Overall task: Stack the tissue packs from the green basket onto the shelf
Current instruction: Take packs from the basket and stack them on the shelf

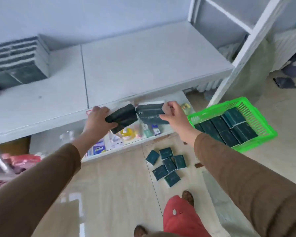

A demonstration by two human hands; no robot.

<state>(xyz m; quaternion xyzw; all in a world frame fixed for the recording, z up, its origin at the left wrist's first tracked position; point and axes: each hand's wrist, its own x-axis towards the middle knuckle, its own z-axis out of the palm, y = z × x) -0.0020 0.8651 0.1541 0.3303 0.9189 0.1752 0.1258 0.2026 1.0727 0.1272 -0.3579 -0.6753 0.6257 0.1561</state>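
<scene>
Here both hands (99, 117) (173, 113) each hold a tissue pack (122, 117) at the shelf (143, 65) edge.

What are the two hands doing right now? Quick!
Left hand: gripping a dark green tissue pack.
Right hand: pinching another dark green pack.

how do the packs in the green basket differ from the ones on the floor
The packs in the green basket sit edge to edge in tidy rows inside the green basket; the packs on the floor lie loose, turned at different angles, some overlapping. The basket packs are contained by its walls; the floor packs rest on bare tile in front of the shelf. Both groups look like the same dark green packs with white edges.
</scene>
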